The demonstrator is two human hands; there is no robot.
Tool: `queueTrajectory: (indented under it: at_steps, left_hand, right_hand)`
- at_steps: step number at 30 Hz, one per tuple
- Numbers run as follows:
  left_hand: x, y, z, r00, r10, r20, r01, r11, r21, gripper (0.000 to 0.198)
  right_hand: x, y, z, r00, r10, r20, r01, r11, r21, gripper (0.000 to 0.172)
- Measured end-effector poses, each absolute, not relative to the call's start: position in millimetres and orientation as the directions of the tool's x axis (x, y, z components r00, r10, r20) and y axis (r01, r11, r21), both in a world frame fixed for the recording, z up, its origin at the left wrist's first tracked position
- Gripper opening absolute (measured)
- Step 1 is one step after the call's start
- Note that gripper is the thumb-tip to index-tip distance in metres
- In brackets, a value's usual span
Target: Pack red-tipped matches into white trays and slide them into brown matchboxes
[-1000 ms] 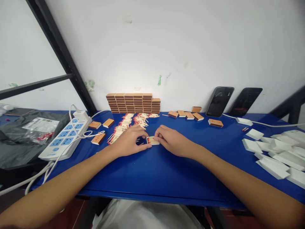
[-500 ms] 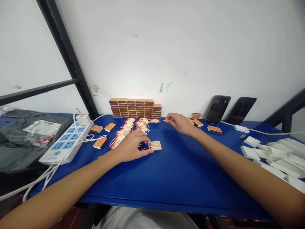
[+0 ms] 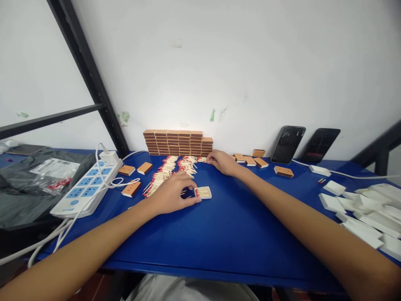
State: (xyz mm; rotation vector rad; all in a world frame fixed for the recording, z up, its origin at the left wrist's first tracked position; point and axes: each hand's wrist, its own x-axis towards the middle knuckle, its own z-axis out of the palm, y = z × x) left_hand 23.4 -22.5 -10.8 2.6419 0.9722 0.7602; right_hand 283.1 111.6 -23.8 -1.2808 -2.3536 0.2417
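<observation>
On the blue table, a white matchbox tray holds a layer of red-tipped matches. My left hand grips the tray's left end, thumb at the front corner and index finger at the back. Farther back, my right hand pinches a match at the right edge of a small match pile; its fingertips partly cover the match. Two long heaps of loose matches, a left heap and a right heap, lie behind my left hand, which hides part of them.
A wall of stacked matchboxes stands at the back. Loose matchboxes lie on both sides. A power strip with white cables is left. Two phones lean on the wall; white trays pile up at right.
My right hand has moved left to the small match pile, uncovering more matchboxes behind the wrist. My left hand and the tray have stayed nearly still.
</observation>
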Motion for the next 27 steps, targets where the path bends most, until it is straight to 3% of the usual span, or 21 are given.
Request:
queueTrajectory:
  at_steps: [10,27]
  left_hand:
    - [23.3,-21.7,-10.8,0.653,0.654,0.381,0.537,-0.755,0.376,0.025]
    - [21.1,-18.8,-11.5,0.63,0.655,0.418,0.548,-0.756,0.359,0.024]
  right_hand:
    - [284.4,109.7,-31.3,-0.451,0.817,0.359,0.711,0.572,-0.41,0.006]
    - [282.3,108.8,-29.9,-0.477,0.822,0.312,0.719,0.568,-0.4,0.008]
